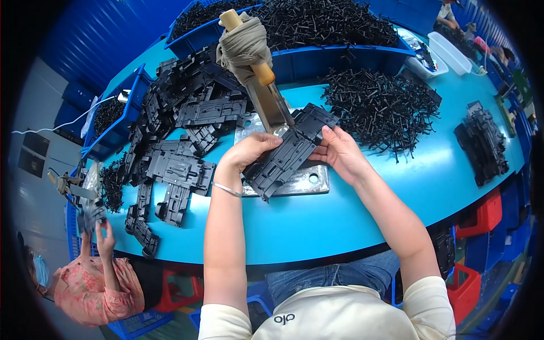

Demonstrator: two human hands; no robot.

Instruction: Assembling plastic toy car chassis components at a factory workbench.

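At frame centre, a black part (290,148) is gripped by left hand (249,150) and right hand (340,152) under the press (266,96); seating it squarely likely comes next.

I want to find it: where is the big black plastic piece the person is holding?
In the head view, the black plastic piece sits mid-table between the left hand and right hand, over the metal plate.

We are looking down on a turquoise table (362,198). Heaps of black plastic parts (181,130) are lying at the left, small black clips (379,107) are spreading at the right, and blue bins (340,56) are standing behind. A co-worker's hand (105,238) is lifting at the far left.
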